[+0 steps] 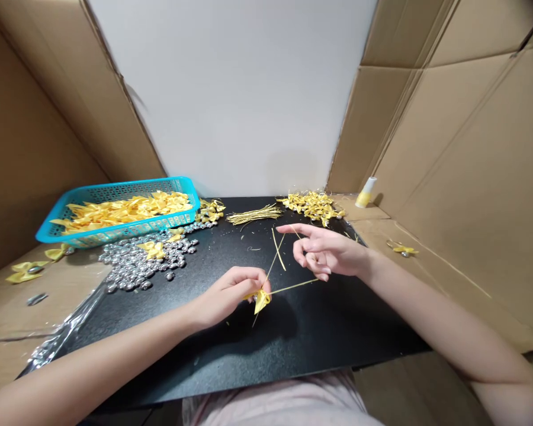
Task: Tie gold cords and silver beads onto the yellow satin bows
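Low over the black board, my left hand (pixel 240 290) is closed in a pinch on a small yellow ribbon bow (pixel 262 300). A thin gold cord (pixel 293 287) runs from the bow to my right hand (pixel 324 251). One strand is stretched to the curled lower fingers, which grip it; another rises toward the outstretched index finger. A short tail of cord hangs below the bow. My left fingers hide part of the bow. Two loose cut cords (pixel 279 249) lie crossed on the board, just left of my right hand.
A blue basket (pixel 115 234) of yellow ribbon pieces stands at back left, behind scattered silver beads (pixel 135 263). A bundle of gold cords (pixel 254 215) and a pile of beaded bows (pixel 313 206) lie at the back. A white-and-yellow cone (pixel 366 193) stands right. Cardboard walls (pixel 466 130) flank the board.
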Demonstrator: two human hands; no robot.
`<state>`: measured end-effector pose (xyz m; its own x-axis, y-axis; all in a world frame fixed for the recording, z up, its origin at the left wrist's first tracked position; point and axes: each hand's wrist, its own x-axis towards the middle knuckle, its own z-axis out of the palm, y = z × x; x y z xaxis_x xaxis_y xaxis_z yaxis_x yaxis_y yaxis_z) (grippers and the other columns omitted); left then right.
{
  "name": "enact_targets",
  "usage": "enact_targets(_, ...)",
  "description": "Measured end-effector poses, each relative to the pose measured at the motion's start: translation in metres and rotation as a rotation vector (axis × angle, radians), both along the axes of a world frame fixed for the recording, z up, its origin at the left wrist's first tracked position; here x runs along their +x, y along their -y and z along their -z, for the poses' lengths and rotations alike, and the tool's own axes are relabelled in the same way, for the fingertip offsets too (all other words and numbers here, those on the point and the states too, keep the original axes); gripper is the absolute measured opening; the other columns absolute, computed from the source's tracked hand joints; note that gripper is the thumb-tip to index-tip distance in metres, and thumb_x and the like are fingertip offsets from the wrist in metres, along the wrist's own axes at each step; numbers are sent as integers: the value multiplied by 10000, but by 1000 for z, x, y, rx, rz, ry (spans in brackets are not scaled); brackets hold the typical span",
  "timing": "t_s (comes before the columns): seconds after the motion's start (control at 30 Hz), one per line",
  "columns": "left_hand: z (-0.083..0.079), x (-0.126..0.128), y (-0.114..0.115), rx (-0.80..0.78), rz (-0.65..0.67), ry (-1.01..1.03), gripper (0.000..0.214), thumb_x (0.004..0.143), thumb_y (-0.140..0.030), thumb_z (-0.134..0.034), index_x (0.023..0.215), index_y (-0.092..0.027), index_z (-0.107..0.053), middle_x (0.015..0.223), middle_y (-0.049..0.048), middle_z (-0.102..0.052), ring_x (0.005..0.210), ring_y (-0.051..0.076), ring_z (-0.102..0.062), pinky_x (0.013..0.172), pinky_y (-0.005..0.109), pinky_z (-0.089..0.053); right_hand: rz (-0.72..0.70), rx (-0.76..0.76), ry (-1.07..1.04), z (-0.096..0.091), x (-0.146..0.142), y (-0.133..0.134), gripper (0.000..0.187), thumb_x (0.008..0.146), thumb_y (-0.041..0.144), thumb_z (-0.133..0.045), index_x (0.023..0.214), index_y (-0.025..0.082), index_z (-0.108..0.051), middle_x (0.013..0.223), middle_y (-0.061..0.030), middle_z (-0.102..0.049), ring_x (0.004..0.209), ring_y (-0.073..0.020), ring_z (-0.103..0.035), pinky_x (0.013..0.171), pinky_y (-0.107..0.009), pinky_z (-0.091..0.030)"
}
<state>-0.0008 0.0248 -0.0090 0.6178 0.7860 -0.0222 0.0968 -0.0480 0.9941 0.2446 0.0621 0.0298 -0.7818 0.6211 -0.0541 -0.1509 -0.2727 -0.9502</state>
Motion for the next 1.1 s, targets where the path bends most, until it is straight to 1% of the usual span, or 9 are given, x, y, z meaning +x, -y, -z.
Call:
enact_targets(0.2,-7,-1,9,-155,64,41,132,726,-301,-697,765,-176,-682,651,9,-616,557,110,-458,527,215,-325,154,-62,73,-5,-8,5,394,797,203,-614,1179,198,-518,613,66,-558,383,-21,-333,350,-125,-321)
enact_targets(0.33,-18,4,13,-154,-15,13,101,689,-260,-697,715,-164,-675,614,2,-627,531,100,-453,506,212,-307,278,56,170,-7,-5,-1,192,754,244,-641,920,165,-585,507,104,-420,374,-18,-239,356,-147,-284)
enact_targets(0.43,-30,10,14,-152,-54,-31,88,683,-236,-653,692,-152,-679,593,-6,-633,529,90,-459,523,207,-327,471,397,372,-10,-1,-9,145,747,273,-636,836,171,-584,525,83,-424,430,-62,-365,425,-204,-365)
enact_targets(0.53,-40,16,12,-140,-99,-59,107,679,-222,-611,682,-144,-684,589,-15,-633,538,82,-463,541,201,-343,676,866,597,-18,0,-9,143,735,226,-647,865,182,-608,790,-10,-585,704,-147,-550,650,-301,-462)
enact_targets(0.63,-46,21,8,-124,-128,-57,111,666,-216,-602,669,-141,-684,579,-20,-620,540,82,-458,540,203,-345,792,1248,611,-32,-2,4,133,730,161,-662,856,188,-628,1000,-56,-592,980,-214,-550,891,-386,-414)
enact_targets(0.7,-49,23,5,-119,-132,-52,108,662,-215,-609,671,-140,-686,575,-22,-612,538,83,-456,538,205,-348,679,1351,524,-42,-5,18,55,757,152,-657,761,186,-614,888,-32,-608,893,-183,-568,857,-349,-415)
enact_targets(0.83,-51,26,2,-96,-93,-42,107,674,-206,-611,674,-143,-697,581,-22,-610,544,82,-461,545,203,-359,224,1313,577,-53,-12,41,81,766,198,-711,774,186,-631,786,19,-652,777,-135,-582,769,-301,-381)
enact_targets(0.97,-49,26,2,-95,-61,-20,104,684,-201,-608,653,-144,-689,579,-23,-614,531,74,-447,541,198,-357,133,1402,813,-50,-20,47,114,805,271,-693,789,176,-632,789,21,-657,790,-148,-563,802,-342,-307)
enact_targets(1.1,-46,23,3,-81,-65,-30,107,696,-201,-601,651,-144,-680,574,-32,-600,530,70,-436,537,191,-349,29,1512,885,-46,-24,47,139,897,235,-576,809,157,-650,786,-8,-645,758,-147,-544,810,-346,-301)
